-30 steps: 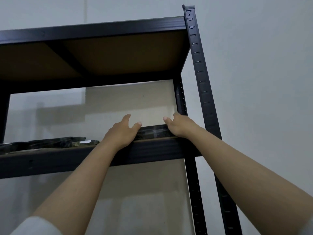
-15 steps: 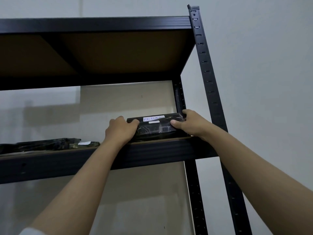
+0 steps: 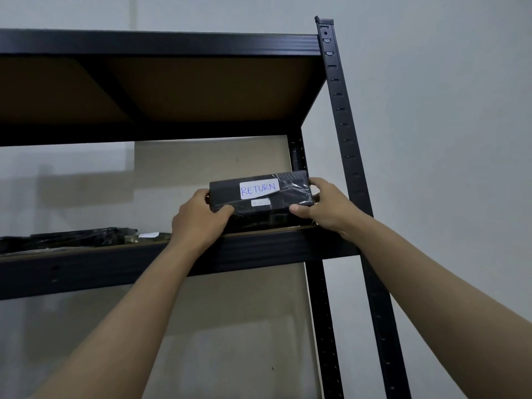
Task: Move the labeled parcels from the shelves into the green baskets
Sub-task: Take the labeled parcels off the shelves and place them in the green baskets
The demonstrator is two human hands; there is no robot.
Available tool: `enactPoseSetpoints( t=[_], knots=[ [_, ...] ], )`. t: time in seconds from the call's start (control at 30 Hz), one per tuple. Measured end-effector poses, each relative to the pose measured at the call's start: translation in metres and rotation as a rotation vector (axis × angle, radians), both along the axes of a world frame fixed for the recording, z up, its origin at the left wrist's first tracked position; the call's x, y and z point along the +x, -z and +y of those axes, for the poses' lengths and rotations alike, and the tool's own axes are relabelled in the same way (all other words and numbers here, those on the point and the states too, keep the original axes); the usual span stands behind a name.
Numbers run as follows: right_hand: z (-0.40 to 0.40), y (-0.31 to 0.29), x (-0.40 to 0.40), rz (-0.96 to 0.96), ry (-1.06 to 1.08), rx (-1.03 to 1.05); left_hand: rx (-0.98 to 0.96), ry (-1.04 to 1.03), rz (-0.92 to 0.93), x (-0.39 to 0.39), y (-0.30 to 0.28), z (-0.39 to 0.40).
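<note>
Left hand [image 3: 198, 223] and right hand [image 3: 325, 207] grip the RETURN parcel [image 3: 260, 197].

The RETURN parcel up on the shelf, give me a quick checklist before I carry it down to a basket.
1. Left hand grips parcel end: ok.
2. Right hand grips the other end: ok.
3. Label readable, says RETURN: ok.
4. Parcel fully off the shelf: cannot tell, its lower edge is hidden.
5. Upright post beside right hand, clearance: cannot tell.
6. Green basket in sight: not ok, none in view.

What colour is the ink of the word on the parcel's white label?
Blue handwriting, reading RETURN, on the white label of the black parcel; head view.
</note>
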State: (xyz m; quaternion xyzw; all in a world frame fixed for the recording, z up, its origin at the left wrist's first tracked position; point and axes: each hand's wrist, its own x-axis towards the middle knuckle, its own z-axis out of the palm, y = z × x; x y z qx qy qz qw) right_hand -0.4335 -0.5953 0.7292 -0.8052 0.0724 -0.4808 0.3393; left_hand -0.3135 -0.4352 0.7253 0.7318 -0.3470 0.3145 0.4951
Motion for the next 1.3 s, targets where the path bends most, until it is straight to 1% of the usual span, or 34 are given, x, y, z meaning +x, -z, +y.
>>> enactPoseSetpoints(
  t=[0.17,0.3,0.4,0.57,0.7,0.8,0.93,1.0,1.13,1.3],
  knots=[
    [0.014,0.012,-0.015,-0.111,0.01,-0.083,-0.153,0.185,-0.017,-0.003,0.009,0.015],
    [0.022,0.03,-0.028,-0.166,0.033,-0.118,-0.221,0.261,-0.05,-0.014,0.021,0.023],
    [0.024,0.045,-0.04,-0.204,0.013,-0.084,-0.249,0.326,-0.06,-0.024,0.03,0.026],
    [0.029,0.071,-0.069,-0.222,-0.034,-0.047,-0.224,0.371,-0.074,-0.042,0.052,0.031],
    [0.029,0.101,-0.098,-0.19,-0.071,0.034,-0.229,0.382,-0.029,-0.063,0.084,0.026],
    [0.02,0.128,-0.122,-0.143,-0.076,0.096,-0.234,0.414,0.046,-0.085,0.115,0.016],
    [-0.001,0.166,-0.158,-0.09,-0.085,0.17,-0.229,0.399,0.143,-0.125,0.158,-0.003],
    [-0.011,0.185,-0.177,-0.062,-0.086,0.208,-0.21,0.386,0.196,-0.146,0.179,-0.014],
    [-0.034,0.216,-0.22,-0.017,-0.077,0.286,-0.195,0.383,0.244,-0.186,0.213,-0.04],
    [-0.067,0.248,-0.273,0.016,-0.077,0.417,-0.12,0.44,0.298,-0.23,0.242,-0.08]
  ],
)
